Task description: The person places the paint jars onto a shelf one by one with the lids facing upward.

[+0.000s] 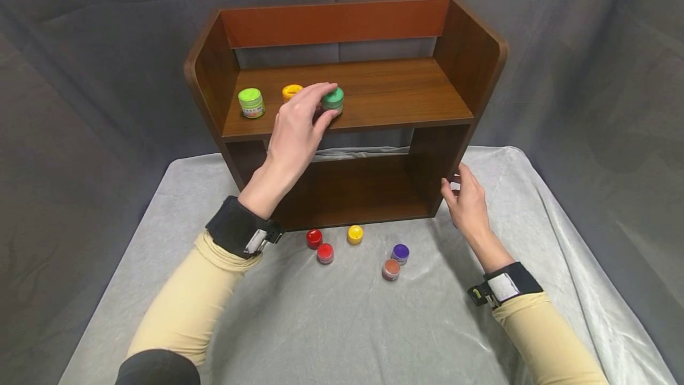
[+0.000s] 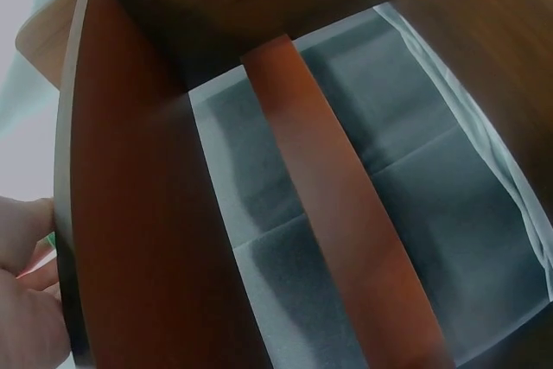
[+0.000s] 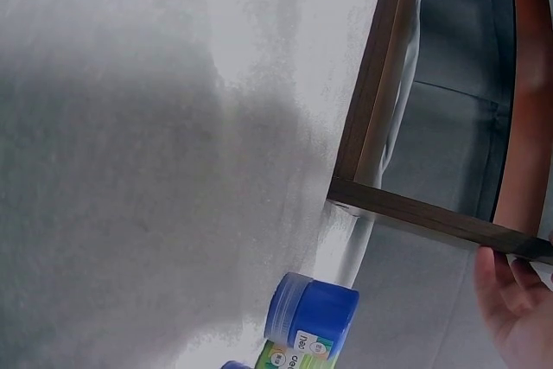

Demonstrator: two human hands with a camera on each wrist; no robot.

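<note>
A small teal-green lidded jar (image 1: 333,100) is pinched between the thumb and fingers of my left hand (image 1: 299,120), at the front of the upper board of a brown wooden shelf (image 1: 395,91). In the left wrist view, only part of that left hand (image 2: 26,287) shows, behind the edge of the board. A yellow-orange jar (image 1: 291,91) stands partly behind the hand, and a lime-green jar (image 1: 251,103) is farther left. My right hand (image 1: 469,201) touches the shelf's right side panel with its fingertips (image 3: 488,270). A blue-lidded jar (image 3: 324,317) stands near that hand.
On the grey cloth (image 1: 342,325) before the shelf are two red jars (image 1: 314,238), a yellow jar (image 1: 355,234), a purple jar (image 1: 400,253) and a brown jar (image 1: 391,269). The shelf's raised sides and rear strip (image 1: 336,22) enclose its upper board. Grey drapes hang behind.
</note>
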